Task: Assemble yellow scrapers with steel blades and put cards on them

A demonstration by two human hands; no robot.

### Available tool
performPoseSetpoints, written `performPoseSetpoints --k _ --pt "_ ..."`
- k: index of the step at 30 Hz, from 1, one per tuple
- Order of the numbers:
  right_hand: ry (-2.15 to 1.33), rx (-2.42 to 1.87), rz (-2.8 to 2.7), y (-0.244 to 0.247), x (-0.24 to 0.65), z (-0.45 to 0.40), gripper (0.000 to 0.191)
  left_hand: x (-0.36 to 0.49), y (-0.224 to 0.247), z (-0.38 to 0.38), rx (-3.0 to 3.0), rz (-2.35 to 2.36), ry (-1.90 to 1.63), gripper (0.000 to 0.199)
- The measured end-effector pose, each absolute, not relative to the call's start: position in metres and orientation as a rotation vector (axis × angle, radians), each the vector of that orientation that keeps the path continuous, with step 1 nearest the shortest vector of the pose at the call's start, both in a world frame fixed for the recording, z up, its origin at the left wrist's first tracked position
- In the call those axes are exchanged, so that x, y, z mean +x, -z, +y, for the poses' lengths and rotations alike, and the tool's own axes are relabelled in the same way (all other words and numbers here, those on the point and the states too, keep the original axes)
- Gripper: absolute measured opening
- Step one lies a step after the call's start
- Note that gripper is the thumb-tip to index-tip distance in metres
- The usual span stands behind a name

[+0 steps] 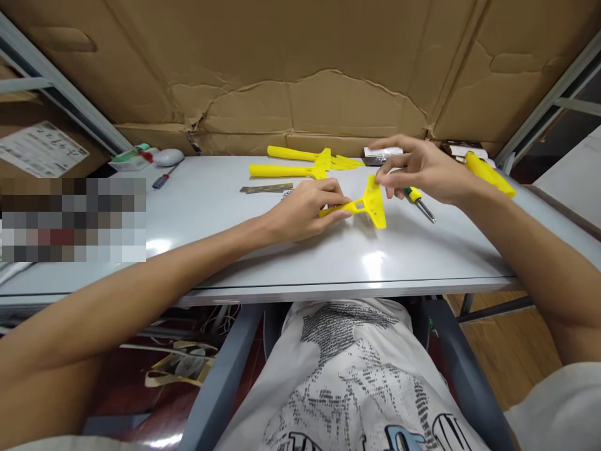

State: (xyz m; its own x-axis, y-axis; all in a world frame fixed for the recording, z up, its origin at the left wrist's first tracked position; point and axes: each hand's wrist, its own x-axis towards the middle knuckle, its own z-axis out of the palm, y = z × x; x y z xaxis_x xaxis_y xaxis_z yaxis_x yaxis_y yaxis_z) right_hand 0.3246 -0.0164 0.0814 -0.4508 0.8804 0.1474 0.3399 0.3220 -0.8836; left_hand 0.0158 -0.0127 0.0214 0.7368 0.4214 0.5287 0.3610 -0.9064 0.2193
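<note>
A yellow plastic tool [374, 203] with a wide flat head is held by its narrow neck in my left hand [307, 210], its head pointing right. My right hand [416, 166] is at the upper corner of that head, with thumb and fingertips close together; whether they pinch the corner or something small is too fine to tell. Behind my left hand lie two more yellow tools [282, 171] with long handles. Metal strips [267, 188] rest left of them. A screwdriver with a green and yellow handle [414, 195] lies below my right hand.
At the back right are a yellow cylinder [489, 174] and small boxes [384, 152]. On the left stand a white mouse [168, 156], a screwdriver [162, 180] and a small green and white box [131, 159]. Cardboard [300, 106] walls the back of the white table [211, 250].
</note>
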Motion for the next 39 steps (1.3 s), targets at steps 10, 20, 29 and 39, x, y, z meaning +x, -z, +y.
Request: performPoseSetpoints --k 10,20,29,39 --pt "-0.812 -1.141 -2.262 -0.060 0.320 -0.001 0.034 0.009 -0.029 -0.004 2.759 0.583 -0.757 0.031" --pt "-0.921 -1.260 -2.145 -0.055 0.327 0.008 0.037 -0.046 -0.066 0.051 2.746 1.129 -0.344 0.049" --pt "-0.747 -1.320 -2.375 -0.052 0.330 0.016 0.039 -0.102 -0.063 0.105 2.784 1.737 0.473 0.033" --pt "-0.647 -1.318 -2.394 -0.051 0.331 0.017 0.034 -0.084 -0.053 0.101 2.797 1.653 0.223 0.022"
